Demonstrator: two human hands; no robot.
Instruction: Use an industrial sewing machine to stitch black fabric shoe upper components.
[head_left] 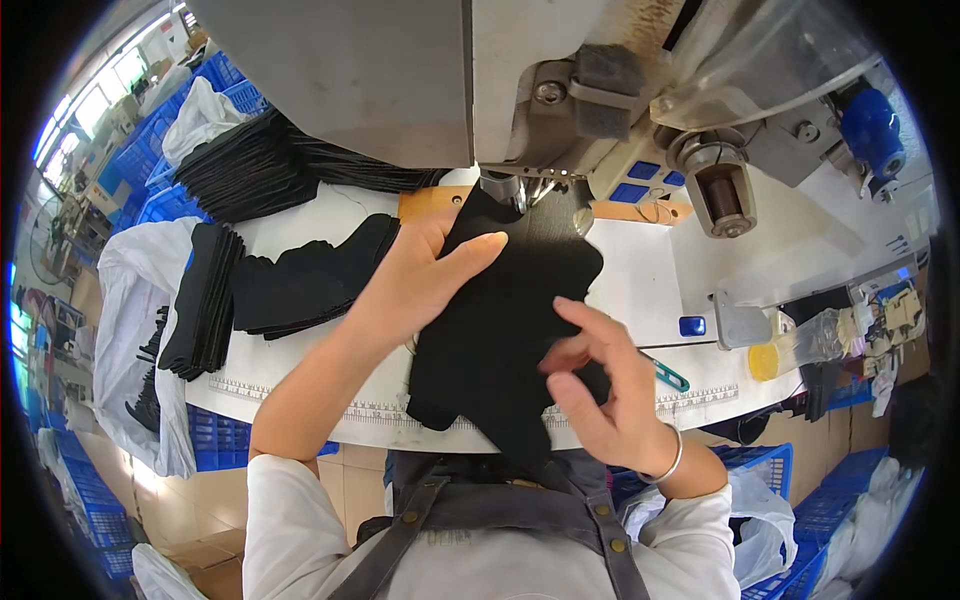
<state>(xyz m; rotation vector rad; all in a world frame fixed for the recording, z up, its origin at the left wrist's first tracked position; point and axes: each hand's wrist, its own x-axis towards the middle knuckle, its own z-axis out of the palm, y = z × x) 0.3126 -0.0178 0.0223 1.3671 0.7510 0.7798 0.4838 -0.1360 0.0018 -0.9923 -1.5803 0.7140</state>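
Note:
A black cut fabric piece [500, 330] lies under the needle area of a sewing machine [530, 185] and hangs over the table's front edge. My left hand [420, 270] holds its left edge near the needle, thumb on top and fingertips partly hidden. Over the right side of the fabric, my right hand [605, 385] is loosely curled with thumb and fingers apart, gripping nothing visible. Whether its fingertips touch the cloth I cannot tell.
Stacks of black pieces [310, 285] lie left on the white table [640, 265], more behind [250, 165]. A green-handled cutter [668, 374] rests beside my right hand. A ruler strip [700, 396] runs along the front edge. Blue crates [225, 440] stand below.

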